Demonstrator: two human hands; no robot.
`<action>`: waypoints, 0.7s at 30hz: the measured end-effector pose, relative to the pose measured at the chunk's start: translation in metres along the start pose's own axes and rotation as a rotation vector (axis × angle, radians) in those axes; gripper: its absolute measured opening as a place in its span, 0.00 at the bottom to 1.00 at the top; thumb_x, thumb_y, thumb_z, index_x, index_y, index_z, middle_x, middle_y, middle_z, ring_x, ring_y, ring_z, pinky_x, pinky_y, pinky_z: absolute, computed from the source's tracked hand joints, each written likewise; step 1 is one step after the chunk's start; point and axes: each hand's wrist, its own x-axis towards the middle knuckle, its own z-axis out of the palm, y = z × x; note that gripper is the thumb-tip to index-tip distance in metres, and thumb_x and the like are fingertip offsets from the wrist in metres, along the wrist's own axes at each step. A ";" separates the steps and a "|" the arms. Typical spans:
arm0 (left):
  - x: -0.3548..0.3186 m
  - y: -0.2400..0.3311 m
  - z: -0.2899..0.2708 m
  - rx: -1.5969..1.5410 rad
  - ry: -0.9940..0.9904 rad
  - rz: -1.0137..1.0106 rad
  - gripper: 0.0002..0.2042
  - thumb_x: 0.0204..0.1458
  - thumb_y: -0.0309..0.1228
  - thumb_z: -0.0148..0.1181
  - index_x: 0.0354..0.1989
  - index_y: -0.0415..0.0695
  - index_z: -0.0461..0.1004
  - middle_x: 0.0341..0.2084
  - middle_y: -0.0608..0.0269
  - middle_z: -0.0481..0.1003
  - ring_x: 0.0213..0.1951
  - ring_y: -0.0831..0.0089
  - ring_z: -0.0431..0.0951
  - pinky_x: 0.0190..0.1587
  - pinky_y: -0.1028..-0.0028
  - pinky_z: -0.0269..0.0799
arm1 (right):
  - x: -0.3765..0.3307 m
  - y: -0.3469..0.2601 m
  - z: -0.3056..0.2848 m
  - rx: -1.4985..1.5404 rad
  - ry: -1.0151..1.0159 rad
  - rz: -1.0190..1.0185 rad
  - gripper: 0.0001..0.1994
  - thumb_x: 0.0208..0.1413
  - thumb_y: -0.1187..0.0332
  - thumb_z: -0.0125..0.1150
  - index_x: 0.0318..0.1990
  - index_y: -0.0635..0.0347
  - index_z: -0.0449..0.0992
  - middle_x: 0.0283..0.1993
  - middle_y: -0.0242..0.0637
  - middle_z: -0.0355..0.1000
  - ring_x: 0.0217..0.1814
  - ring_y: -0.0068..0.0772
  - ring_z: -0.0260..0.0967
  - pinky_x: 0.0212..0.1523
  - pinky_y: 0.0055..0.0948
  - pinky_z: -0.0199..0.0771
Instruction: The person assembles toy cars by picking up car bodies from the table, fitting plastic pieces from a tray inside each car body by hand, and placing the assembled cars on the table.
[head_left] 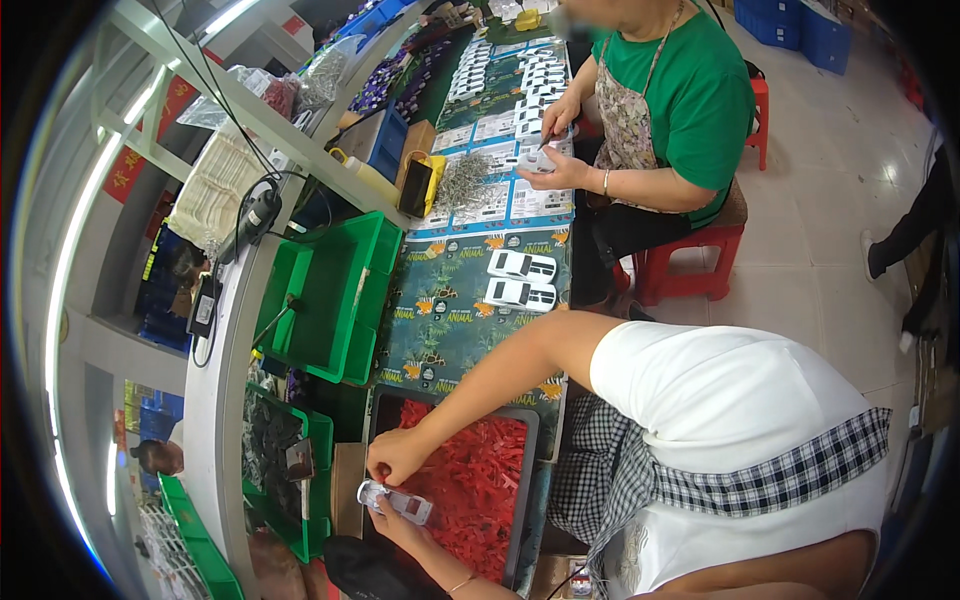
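My left hand point(402, 528) is closed on a white toy car body point(396, 501), with the thumb and fingers along its side. Just above it, my right hand point(398, 454) is pinched, its fingertips at the end of the car body. Whatever small part those fingertips may hold is hidden. Both hands are over a dark tray point(532, 440) full of red plastic pieces point(475, 480). Two white toy cars point(521, 280) lie side by side on the patterned table covering point(440, 330) beyond my right arm.
A co-worker in green point(670, 110) works a white car part with both hands. Near them are a pile of metal screws or pins point(465, 188), a yellow-cased phone point(420, 187) and rows of white cars point(540, 85). Green bins point(375, 260) and a shelf post point(225, 400) border the table.
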 end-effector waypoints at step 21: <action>-0.002 -0.007 0.019 -0.441 -0.022 -0.210 0.19 0.60 0.41 0.44 0.54 0.42 0.64 0.51 0.60 0.66 0.52 0.64 0.68 0.49 0.65 0.67 | 0.016 -0.004 0.048 -0.629 0.174 -0.238 0.17 0.32 0.63 0.66 0.37 0.42 0.76 0.34 0.22 0.71 0.47 0.31 0.63 0.52 0.41 0.54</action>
